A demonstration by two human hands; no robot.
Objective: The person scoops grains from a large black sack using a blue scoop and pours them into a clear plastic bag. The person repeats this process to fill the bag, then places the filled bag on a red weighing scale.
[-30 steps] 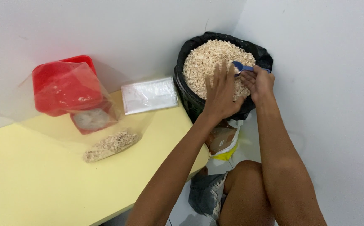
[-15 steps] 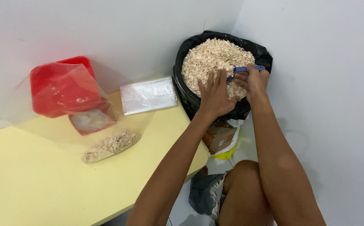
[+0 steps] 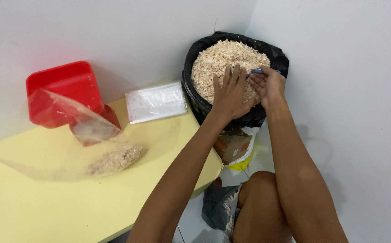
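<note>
The yellow table (image 3: 47, 202) is filling the lower left of the view, its rounded corner reaching toward the bin. A large clear plastic bag (image 3: 69, 148) is lying across the table with a small heap of wood shavings (image 3: 116, 158) inside it, and its upper end is draping over a red tub (image 3: 62, 92) that is standing against the white wall. A flat stack of clear bags (image 3: 156, 101) is lying just beside the tub, near the table's far edge.

The bin (image 3: 267, 114), lined with a black bag, is standing in the corner just past the table's end, heaped to the rim with pale shavings (image 3: 222, 58). Below it, on the floor, a brown packet (image 3: 233, 146) and something yellow are partly hiding behind the left forearm.

Both arms are stretching forward from the lower edge, the bent knee showing between them. The left hand (image 3: 229, 92) is resting palm down on the shavings, fingers spread and pointing away toward the wall, not closed on anything. The right hand (image 3: 267, 83) is sitting just beside it, touching the heap, fingers curling around a small blue scoop (image 3: 259, 71). Only a short blue strip is showing above the fingers; its long axis is running roughly left to right, lying nearly level across the pile. Which end is the bowl I cannot tell.
</note>
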